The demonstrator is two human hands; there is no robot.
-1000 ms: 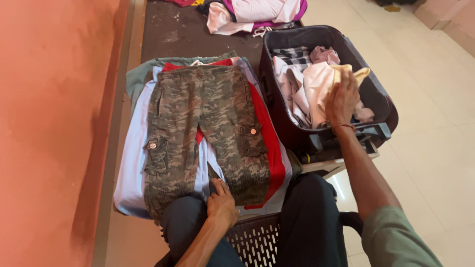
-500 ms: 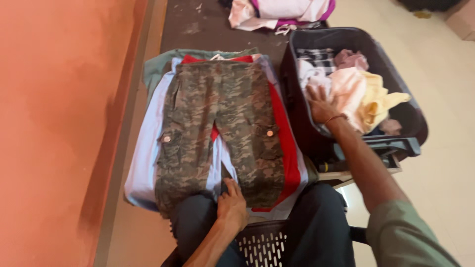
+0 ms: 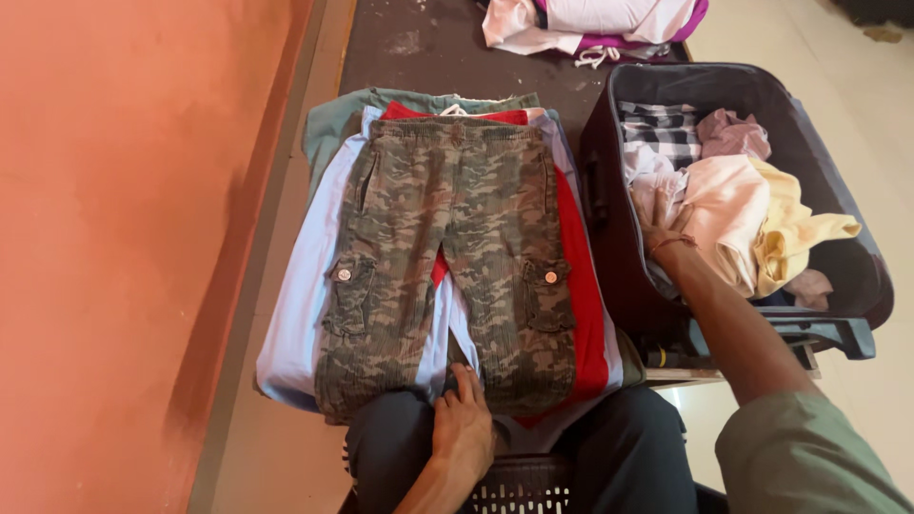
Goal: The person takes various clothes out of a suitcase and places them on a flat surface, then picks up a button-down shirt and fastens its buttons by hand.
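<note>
My left hand [image 3: 464, 426] lies flat, fingers released, on the hem of the camouflage-print corduroy cargo shorts [image 3: 447, 257] spread atop stacked shirts. My right hand [image 3: 664, 224] reaches into the open black fabric suitcase [image 3: 609, 190], touching the pale pink garment [image 3: 728, 214]; I cannot tell its grip.

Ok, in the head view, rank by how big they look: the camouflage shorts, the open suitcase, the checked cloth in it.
1. Open suitcase and camouflage shorts: they look about alike, so I won't rank them.
2. Checked cloth: clearly smallest, though partly covered by other clothes.
</note>
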